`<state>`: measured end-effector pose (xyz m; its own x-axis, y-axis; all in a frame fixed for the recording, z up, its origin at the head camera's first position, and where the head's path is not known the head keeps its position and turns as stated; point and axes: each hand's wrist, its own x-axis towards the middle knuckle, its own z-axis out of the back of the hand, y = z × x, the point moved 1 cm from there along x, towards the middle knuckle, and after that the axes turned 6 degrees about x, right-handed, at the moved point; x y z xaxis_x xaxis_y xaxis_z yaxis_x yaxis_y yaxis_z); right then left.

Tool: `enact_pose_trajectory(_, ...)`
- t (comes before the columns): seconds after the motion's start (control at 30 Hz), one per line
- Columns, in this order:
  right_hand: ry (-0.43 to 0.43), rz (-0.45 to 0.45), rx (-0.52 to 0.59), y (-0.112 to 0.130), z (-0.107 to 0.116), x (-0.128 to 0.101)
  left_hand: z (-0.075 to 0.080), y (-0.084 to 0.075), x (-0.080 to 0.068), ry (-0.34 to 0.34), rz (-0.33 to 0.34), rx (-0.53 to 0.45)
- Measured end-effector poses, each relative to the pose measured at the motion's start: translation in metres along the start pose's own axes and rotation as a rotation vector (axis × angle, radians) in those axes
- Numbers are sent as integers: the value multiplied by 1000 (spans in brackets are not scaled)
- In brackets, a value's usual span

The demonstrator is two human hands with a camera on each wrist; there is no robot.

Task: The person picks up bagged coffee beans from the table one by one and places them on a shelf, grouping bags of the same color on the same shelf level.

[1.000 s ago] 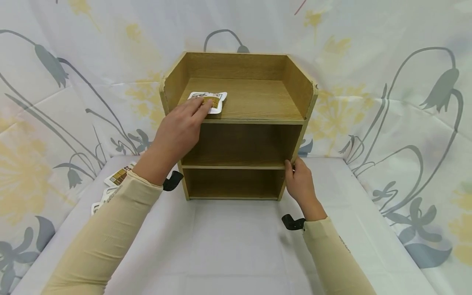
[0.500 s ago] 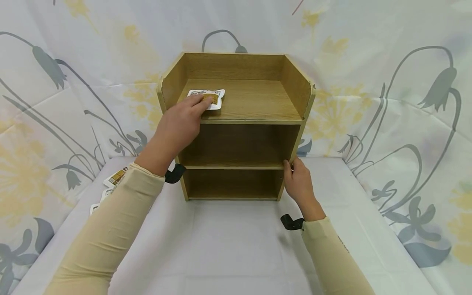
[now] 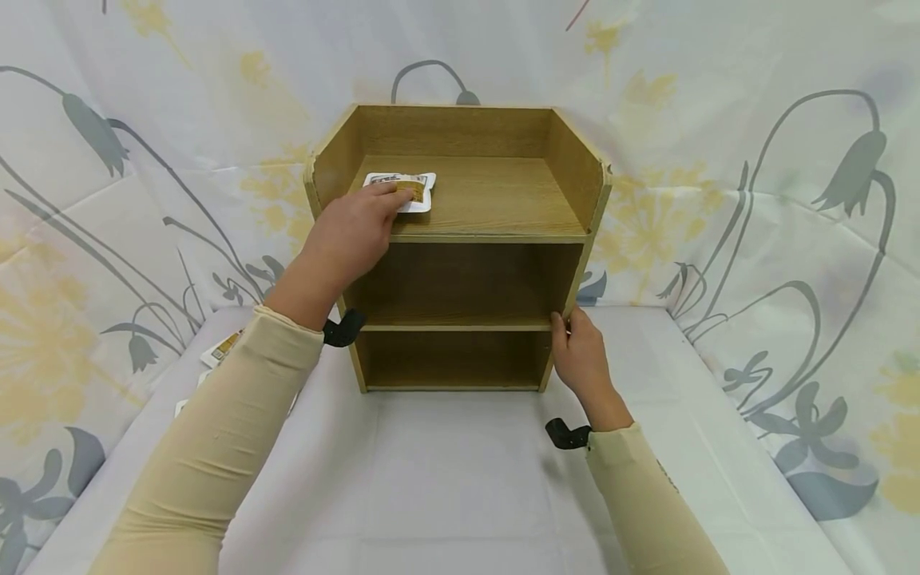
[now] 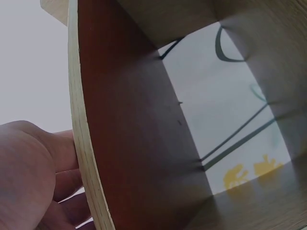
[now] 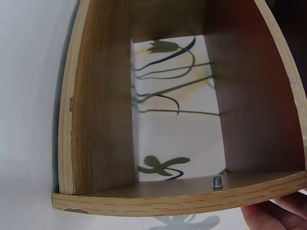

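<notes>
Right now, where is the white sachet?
In the head view, the white sachet lies on the wooden shelf unit's top tier, at its left side, under the left hand's fingertips.

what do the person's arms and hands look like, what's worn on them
Both arms wear long, close-fitting beige sleeves: left sleeve, right sleeve. A black strap sits at each wrist, the left strap and the right strap. The left hand and right hand are bare, with no gloves.

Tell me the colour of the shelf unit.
Light oak-look wood, seen best from the head view.
</notes>
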<state>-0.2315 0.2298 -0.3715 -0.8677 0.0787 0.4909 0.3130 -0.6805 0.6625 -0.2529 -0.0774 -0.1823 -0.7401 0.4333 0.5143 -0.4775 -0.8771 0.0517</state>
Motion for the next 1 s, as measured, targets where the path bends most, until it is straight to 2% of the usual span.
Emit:
enact_pose_trajectory(0.3,-16,11,-6,0,-1,0,-3,2,0,-8,10,-6)
enact_pose_trajectory(0.63,-9,0,-8,2,2,1,0,5,-12,-26,31,-54)
enact_pose_trajectory(0.83,7,-19,13,5,4,4,4,6,-23,-130,3,-121)
enact_pose_trajectory(1.0,47,-90,39,2,6,9,7,7,-32,-209,-18,-158)
